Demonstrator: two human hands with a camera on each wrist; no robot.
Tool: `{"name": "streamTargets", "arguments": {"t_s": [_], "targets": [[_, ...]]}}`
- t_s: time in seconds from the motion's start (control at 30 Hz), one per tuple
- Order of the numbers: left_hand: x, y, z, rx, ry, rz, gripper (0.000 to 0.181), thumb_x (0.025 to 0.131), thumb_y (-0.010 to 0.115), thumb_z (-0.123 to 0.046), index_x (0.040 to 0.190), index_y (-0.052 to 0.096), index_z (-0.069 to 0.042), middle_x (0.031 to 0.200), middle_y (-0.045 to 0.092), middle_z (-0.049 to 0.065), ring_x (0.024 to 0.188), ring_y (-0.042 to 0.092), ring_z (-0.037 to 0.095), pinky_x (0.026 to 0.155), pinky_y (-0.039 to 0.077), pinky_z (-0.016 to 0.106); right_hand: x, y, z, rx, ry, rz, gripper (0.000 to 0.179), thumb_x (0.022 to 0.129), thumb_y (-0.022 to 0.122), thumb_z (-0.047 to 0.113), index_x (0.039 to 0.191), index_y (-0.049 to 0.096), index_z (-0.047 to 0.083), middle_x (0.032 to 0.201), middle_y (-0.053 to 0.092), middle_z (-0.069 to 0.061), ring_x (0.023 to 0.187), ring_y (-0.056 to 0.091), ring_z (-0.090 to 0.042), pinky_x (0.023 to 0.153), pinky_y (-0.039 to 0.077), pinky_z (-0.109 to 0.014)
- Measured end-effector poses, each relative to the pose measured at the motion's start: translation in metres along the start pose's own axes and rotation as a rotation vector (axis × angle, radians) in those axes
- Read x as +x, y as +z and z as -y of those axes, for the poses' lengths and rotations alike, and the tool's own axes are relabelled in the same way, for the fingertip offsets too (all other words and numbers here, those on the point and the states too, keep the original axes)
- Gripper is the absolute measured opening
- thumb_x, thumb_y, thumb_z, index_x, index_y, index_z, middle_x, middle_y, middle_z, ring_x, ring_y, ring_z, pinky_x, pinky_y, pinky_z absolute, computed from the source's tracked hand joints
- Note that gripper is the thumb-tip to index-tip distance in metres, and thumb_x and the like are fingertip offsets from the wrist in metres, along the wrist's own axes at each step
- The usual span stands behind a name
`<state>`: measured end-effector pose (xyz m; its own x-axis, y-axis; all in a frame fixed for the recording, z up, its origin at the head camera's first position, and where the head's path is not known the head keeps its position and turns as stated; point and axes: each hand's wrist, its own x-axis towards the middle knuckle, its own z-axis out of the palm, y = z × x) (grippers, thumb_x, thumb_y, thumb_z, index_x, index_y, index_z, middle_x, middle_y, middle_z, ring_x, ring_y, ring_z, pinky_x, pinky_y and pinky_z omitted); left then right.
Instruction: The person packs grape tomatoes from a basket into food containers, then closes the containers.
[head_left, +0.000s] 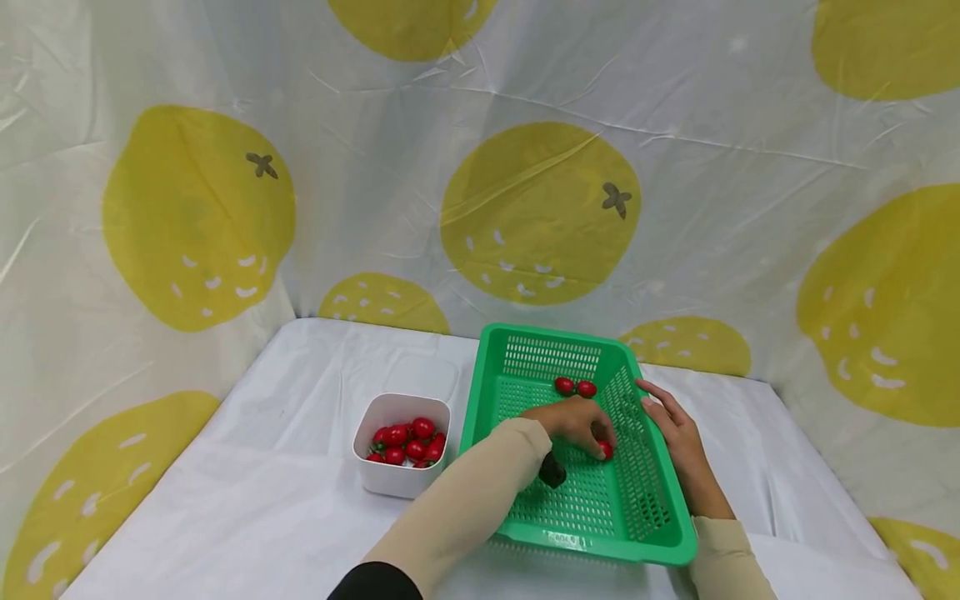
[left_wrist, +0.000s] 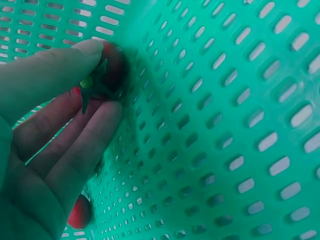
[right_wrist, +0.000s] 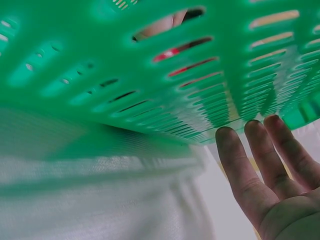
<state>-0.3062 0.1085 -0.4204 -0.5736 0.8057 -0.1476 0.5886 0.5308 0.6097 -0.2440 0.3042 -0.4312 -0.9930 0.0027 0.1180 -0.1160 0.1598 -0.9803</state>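
Three small, glossy red cherry tomatoes show inside the shallow, rectangular green plastic basket with slotted walls point(head_left: 630, 550): a pair point(head_left: 564, 386) lies side by side near its far right corner, and one single fruit point(head_left: 606, 451) is pinched by the left hand point(head_left: 577, 423) close to the right wall. In the left wrist view the thumb presses on one side of that fruit and the fingers on the other, its green leafy cap turned toward the palm; fingertips suit something so small and round in the narrow angle where floor and wall meet. Whether the fruit itself touches the wall is hard to tell in that dim view. The right hand point(head_left: 678, 433) holds nothing, its fingers point(right_wrist: 237, 165) straight and a little apart, resting on the outside of the basket's right edge, probably to brace it against the left hand's work within. Beside the basket's left edge stands an upright white square box with rounded corners point(head_left: 393, 479), near enough for a short reach across; more tomatoes point(head_left: 415, 450) are heaped in it, its walls keeping them from rolling. Both containers rest on the white cloth-covered table point(head_left: 247, 483), the basket reaching nearly to its far edge.
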Motion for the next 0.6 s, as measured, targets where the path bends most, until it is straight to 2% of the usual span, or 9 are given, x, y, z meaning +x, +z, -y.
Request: {"name": "streamTargets", "arguments": {"t_s": [0.37, 0.6], "targets": [[0.0008, -0.0005, 0.0018, -0.005, 0.030, 0.009, 0.022, 0.086, 0.072, -0.012, 0.108, 0.072, -0.013, 0.098, 0.069, -0.007, 0.089, 0.060, 0.000, 0.075, 0.046, 0.012, -0.0029, 0.0020, 0.0028, -0.021, 0.019, 0.000, 0.050, 0.100, 0.048, 0.035, 0.147, 0.041, 0.017, 0.117, 0.060, 0.005, 0.091, 0.067, -0.010, 0.072, 0.057, -0.029], [0.0004, -0.0077, 0.0002, 0.019, 0.036, -0.032, 0.021, 0.089, 0.068, -0.014, 0.109, 0.071, -0.017, 0.102, 0.068, -0.008, 0.093, 0.060, 0.001, 0.075, 0.047, 0.012, 0.0025, -0.0016, -0.0033, -0.015, 0.009, 0.001, 0.050, 0.100, 0.049, 0.035, 0.146, 0.042, 0.018, 0.117, 0.061, 0.005, 0.090, 0.067, -0.011, 0.071, 0.057, -0.029]]}}
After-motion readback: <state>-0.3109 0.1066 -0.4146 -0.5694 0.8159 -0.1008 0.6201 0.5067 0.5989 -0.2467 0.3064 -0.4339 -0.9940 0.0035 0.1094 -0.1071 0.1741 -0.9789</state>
